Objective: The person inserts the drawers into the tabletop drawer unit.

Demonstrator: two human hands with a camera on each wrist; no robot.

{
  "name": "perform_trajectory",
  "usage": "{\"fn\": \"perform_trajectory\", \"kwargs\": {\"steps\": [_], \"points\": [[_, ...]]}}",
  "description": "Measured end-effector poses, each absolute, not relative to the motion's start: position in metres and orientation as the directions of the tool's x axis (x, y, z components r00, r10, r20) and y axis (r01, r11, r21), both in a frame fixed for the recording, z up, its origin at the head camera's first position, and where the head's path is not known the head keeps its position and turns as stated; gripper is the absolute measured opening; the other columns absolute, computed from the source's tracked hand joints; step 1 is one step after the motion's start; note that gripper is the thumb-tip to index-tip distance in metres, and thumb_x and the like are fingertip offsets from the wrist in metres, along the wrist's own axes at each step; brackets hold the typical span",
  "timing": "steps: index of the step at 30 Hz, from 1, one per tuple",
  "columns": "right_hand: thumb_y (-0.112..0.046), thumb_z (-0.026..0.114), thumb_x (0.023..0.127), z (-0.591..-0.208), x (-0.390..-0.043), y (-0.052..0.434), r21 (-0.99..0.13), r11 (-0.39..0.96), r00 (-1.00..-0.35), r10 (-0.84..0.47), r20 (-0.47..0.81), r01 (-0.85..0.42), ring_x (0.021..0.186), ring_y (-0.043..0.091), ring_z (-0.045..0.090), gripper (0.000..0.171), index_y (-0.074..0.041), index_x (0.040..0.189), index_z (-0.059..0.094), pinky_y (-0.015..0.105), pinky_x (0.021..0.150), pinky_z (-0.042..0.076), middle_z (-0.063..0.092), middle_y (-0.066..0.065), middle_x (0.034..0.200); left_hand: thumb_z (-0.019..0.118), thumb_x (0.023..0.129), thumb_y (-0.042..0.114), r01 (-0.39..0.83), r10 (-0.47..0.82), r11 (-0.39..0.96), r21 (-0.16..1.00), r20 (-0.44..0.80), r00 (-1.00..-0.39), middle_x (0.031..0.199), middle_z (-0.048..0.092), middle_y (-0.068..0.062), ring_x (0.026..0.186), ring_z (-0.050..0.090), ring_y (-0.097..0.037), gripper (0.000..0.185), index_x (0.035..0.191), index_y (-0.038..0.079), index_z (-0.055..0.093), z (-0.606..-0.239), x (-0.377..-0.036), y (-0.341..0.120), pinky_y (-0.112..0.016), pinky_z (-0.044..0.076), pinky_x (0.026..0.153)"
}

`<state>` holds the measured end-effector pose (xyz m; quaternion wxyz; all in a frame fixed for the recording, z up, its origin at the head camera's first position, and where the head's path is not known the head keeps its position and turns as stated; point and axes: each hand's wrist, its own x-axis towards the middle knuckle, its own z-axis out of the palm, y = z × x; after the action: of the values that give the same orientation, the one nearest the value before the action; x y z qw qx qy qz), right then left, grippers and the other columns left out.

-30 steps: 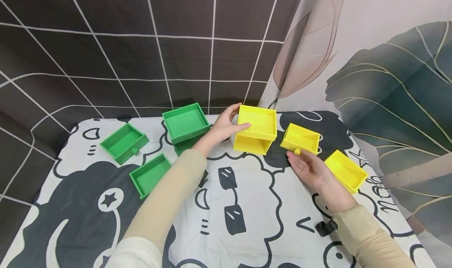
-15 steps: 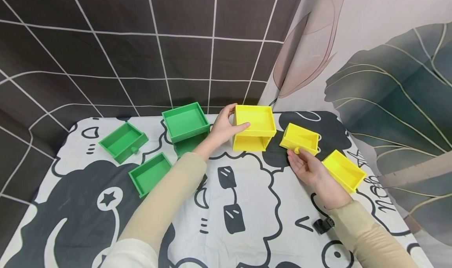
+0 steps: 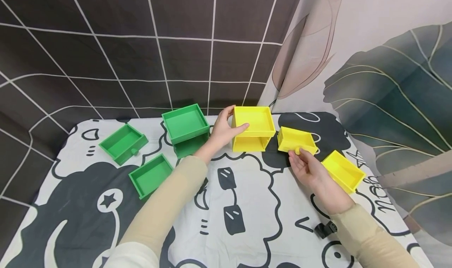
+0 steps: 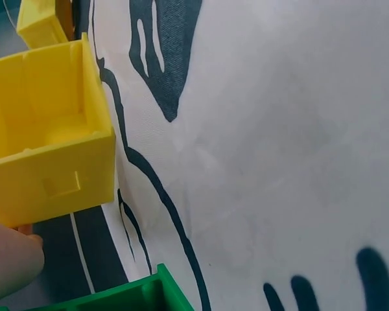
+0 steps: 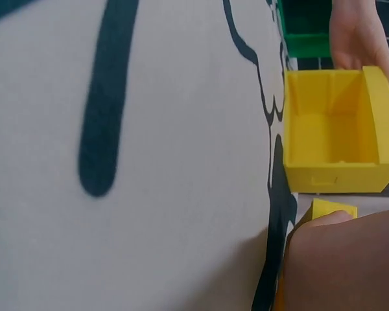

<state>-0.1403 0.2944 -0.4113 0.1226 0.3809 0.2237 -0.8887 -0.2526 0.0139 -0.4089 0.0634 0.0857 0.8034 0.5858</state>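
My left hand (image 3: 231,123) grips the left wall of an upright yellow cabinet shell (image 3: 255,136), thumb on its top rim and fingers round the back. Its open front (image 4: 52,149) faces me and is empty inside (image 5: 337,136). Just right of it lies a small yellow drawer (image 3: 296,138). My right hand (image 3: 298,155) is palm up at that drawer's front, thumb and fingers on either side of its knob. A second yellow drawer (image 3: 342,170) lies beside my right wrist.
A green cabinet shell (image 3: 185,124) stands left of the yellow one, close to my left wrist. Two green drawers (image 3: 123,142) (image 3: 151,175) lie further left. A small black object (image 3: 325,228) sits near the front right. Curtains close the back and right sides.
The yellow shell has turned to face me squarely under my left hand. My right hand moved up to the small yellow drawer's knob, and the drawer shifted slightly left.
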Motion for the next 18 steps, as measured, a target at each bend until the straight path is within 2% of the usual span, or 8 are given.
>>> {"fn": "perform_trajectory", "kwargs": {"steps": [7, 18], "points": [[-0.022, 0.069, 0.104, -0.405, -0.126, 0.293, -0.308, -0.86, -0.683, -0.064, -0.727, 0.408, 0.092, 0.016, 0.079, 0.011, -0.012, 0.108, 0.065, 0.022, 0.098, 0.063, 0.079, 0.008, 0.095, 0.082, 0.093, 0.025, 0.065, 0.218, 0.281, 0.958, 0.003, -0.976, 0.165, 0.041, -0.011, 0.157, 0.038, -0.029, 0.085, 0.163, 0.012, 0.035, -0.408, -0.252, 0.016, -0.05, 0.037, 0.132], [-0.024, 0.062, 0.108, -0.401, -0.099, 0.293, -0.32, -0.827, -0.715, -0.135, -0.686, 0.463, 0.096, 0.015, 0.079, 0.019, -0.008, 0.1, 0.07, 0.023, 0.1, 0.063, 0.08, 0.008, 0.099, 0.082, 0.093, 0.022, 0.055, 0.212, 0.326, 0.944, -0.016, -0.977, 0.162, 0.045, -0.011, 0.153, 0.042, -0.029, 0.084, 0.163, 0.013, 0.037, -0.401, -0.255, 0.015, -0.05, 0.038, 0.13]]}}
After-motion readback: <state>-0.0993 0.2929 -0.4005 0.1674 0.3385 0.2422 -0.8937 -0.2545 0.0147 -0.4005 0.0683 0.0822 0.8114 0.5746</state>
